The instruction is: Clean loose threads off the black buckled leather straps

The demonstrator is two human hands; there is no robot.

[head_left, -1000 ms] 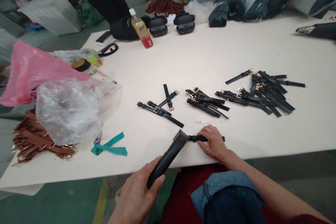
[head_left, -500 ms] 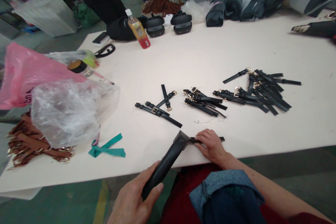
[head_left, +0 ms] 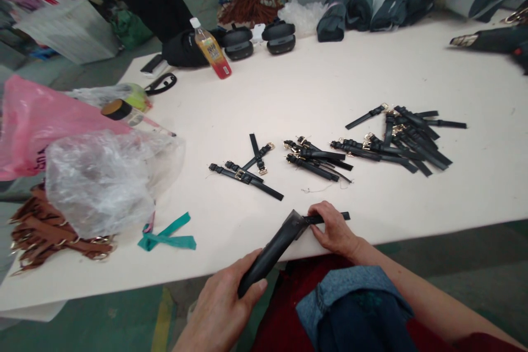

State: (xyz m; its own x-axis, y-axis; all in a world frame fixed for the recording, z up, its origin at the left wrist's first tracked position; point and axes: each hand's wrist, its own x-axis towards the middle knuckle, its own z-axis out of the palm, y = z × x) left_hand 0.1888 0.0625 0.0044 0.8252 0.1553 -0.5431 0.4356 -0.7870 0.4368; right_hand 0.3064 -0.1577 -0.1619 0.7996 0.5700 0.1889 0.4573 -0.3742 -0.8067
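My left hand (head_left: 225,308) is closed round the handle of a long black tool (head_left: 274,250) whose head rests on the white table (head_left: 313,82) near its front edge. My right hand (head_left: 332,228) presses a black strap (head_left: 336,216) flat on the table, one end at the tool's head. Beyond lie a few black buckled straps (head_left: 245,171), a small bundle of them (head_left: 315,157) and a larger heap (head_left: 402,140) to the right.
At the left are a pink bag (head_left: 37,121), a crumpled clear plastic bag (head_left: 103,179), brown straps (head_left: 45,234) and a teal ribbon (head_left: 167,236). A drink bottle (head_left: 211,54) and two black cases (head_left: 258,38) stand at the back. A person in black stands at the far left.
The tool's head has shifted slightly right along the strap, and my left hand has moved a little up the handle. My right hand stays on the strap.
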